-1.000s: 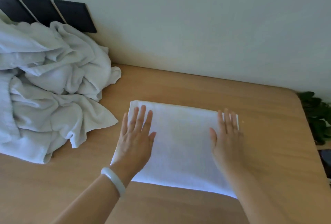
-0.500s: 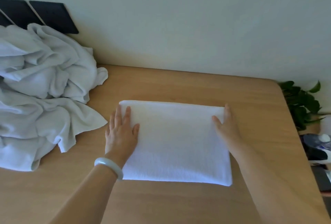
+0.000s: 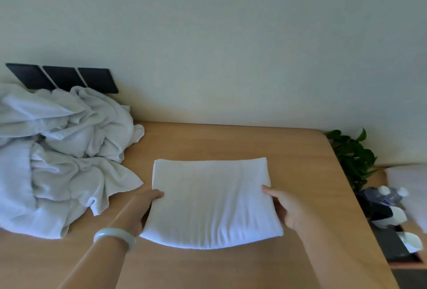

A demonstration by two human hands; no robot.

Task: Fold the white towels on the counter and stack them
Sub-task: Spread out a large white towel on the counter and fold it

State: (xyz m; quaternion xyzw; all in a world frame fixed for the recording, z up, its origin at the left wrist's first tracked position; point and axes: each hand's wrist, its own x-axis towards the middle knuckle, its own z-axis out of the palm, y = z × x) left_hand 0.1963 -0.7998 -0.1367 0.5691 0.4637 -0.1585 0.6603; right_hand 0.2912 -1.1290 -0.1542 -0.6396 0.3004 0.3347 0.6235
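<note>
From the head camera, the folded towel [image 3: 212,203] lies mid-counter [image 3: 231,140], its near edge bowed and slightly raised. The left hand [image 3: 144,207] grasps its left side and the right hand [image 3: 286,210] its right side, thumbs on top; the other fingers are hidden under the cloth. A pale bracelet [image 3: 114,236] circles the left wrist. The heap of unfolded towels [image 3: 64,157] sits to the left, cut off by the frame and covering the lower part of three black wall panels [image 3: 62,78]. Beyond the counter's right end, beside a plant [image 3: 351,154], the bottles [image 3: 388,194] are blurred, so their labels cannot be read.
</note>
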